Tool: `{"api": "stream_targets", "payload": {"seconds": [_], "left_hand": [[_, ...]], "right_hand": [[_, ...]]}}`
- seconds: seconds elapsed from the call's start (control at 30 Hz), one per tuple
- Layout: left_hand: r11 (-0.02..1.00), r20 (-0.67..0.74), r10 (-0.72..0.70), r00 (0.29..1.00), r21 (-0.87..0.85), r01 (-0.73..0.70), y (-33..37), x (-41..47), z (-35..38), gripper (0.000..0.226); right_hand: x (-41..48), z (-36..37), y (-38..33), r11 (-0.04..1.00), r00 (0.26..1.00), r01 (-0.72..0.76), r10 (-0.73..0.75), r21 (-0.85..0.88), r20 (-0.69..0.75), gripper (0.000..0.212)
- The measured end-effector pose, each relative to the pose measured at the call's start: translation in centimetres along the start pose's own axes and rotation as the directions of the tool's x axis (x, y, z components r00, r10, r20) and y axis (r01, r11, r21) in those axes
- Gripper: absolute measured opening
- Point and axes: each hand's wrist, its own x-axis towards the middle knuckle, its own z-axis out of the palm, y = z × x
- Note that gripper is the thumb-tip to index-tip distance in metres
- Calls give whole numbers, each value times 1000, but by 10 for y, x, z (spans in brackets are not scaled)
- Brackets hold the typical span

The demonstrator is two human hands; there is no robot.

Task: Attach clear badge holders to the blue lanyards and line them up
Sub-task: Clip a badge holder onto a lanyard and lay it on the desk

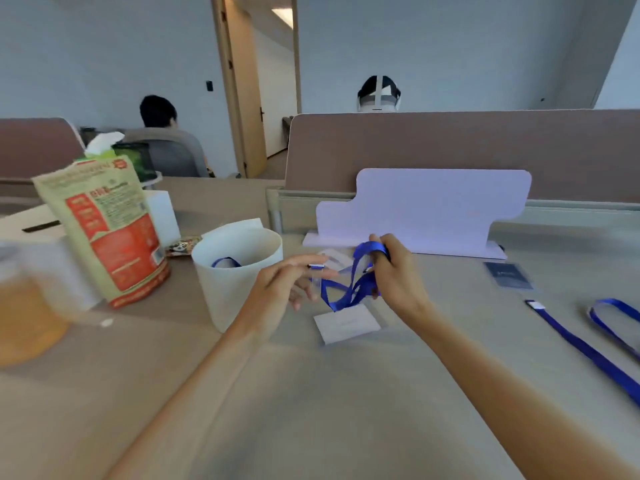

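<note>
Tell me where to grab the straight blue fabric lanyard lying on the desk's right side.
Probably pinch its white-tipped end from above: the straight blue fabric lanyard lies flat on the beige desk, and that end has bare desk around it.

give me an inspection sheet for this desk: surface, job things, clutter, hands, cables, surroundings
surface: beige desk, picture blurred by motion
job's things: lanyard held above a holder lying on the desk; spare lanyard and dark holder at right; blue strap inside the bin
clutter: snack bag, amber jar, tissues, white stand
hands: right hand grips the lanyard; left hand has fingers at its clip, grip too blurred to tell
cables: nothing seen
surroundings: partition, open door, seated person, headset wearer
</note>
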Motion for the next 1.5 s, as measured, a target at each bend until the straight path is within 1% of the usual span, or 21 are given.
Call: {"api": "stream_targets", "payload": {"seconds": [0.07, 0.13, 0.2, 0.3, 0.37, 0.43, 0.5, 0.57, 0.67, 0.77, 0.87, 0.93, 1.0, 1.03, 1.07, 1.13, 1.17, 1.23, 1.33, 1.4, 1.5], "left_hand": [[998, 47, 22, 999, 58, -25, -1, -1, -12, 40], [984, 67, 36, 997, 172, -47, -5, -2, -19, 40], [951, 71, 47, 996, 301, -66, -9, -4, -21, 32], [901, 33, 95, 995, 422, -100, -16, -6, -12, 21], [818, 38, 153, 988, 556, -148, -27, -4, -2, 16], [665, 84, 263, 961, 706, -244, -39, 0, 9, 14], [535, 146, 353, 924, 779, -327, -47, 6, 22, 16], [480, 183, 381, 906, 798, -363, -49, 11, 36, 25], [496, 239, 329, 913, 779, -383, -53, 18, 56, 29], [492, 313, 280, 908, 765, -416, -64, 23, 72, 35], [465, 401, 275, 874, 741, -485, -70, 25, 80, 36], [499, 386, 280, 879, 724, -476, -74, 25, 79, 40], [538, 368, 315, 875, 690, -484, -79, 22, 76, 35], [556, 356, 312, 881, 683, -473, -81, 21, 74, 33], [589, 334, 290, 897, 676, -442, -82, 20, 72, 32], [681, 282, 227, 932, 639, -359, -85, 20, 67, 30], [723, 259, 202, 945, 612, -322, -86, 20, 64, 29], [789, 220, 150, 964, 561, -251, -87, 21, 61, 25], [843, 179, 98, 979, 508, -178, -82, 23, 61, 14], [865, 167, 84, 982, 478, -155, -76, 23, 62, 11], [923, 148, 11, 989, 379, -67, -72, 23, 63, 4]], "right_hand": [[3, 14, 13, 997, 985, -68, 72, -26, 160, 18], [2, 20, 27, 981, 946, -80, 131, -177, 298, 8], [0, 16, 36, 963, 929, -60, 150, -263, 339, 26], [-8, -2, 40, 939, 948, -32, 137, -342, 288, 48], [-14, -16, 45, 854, 914, 74, 148, -514, 378, 57], [-24, -27, 53, 705, 870, 197, 195, -681, 453, 52], [-31, -38, 63, 648, 881, 219, 191, -730, 433, 47], [-35, -52, 70, 639, 909, 181, 182, -748, 375, 47], [-38, -71, 75, 531, 936, 202, 143, -823, 322, 45], [-44, -88, 78, 537, 952, 176, 120, -825, 281, 51], [-49, -94, 84, 650, 963, 89, 138, -755, 233, 48], [-48, -95, 85, 679, 965, 29, 172, -734, 198, 46], [-47, -97, 83, 695, 942, -47, 270, -718, 200, 58], [-47, -98, 83, 734, 927, -96, 313, -673, 209, 64], [-48, -100, 83, 799, 920, -146, 327, -583, 217, 66], [-51, -105, 83, 924, 937, -240, 301, -299, 177, 60], [-52, -107, 82, 947, 944, -286, 304, -144, 130, 55], [-54, -110, 78, 930, 937, -350, 346, 112, 56, 44], [-53, -110, 71, 855, 935, -339, 354, 393, 36, 30], [-54, -107, 66, 819, 932, -337, 361, 465, 41, 22], [-55, -102, 64, 810, 923, -370, 377, 454, 80, 4]]}}
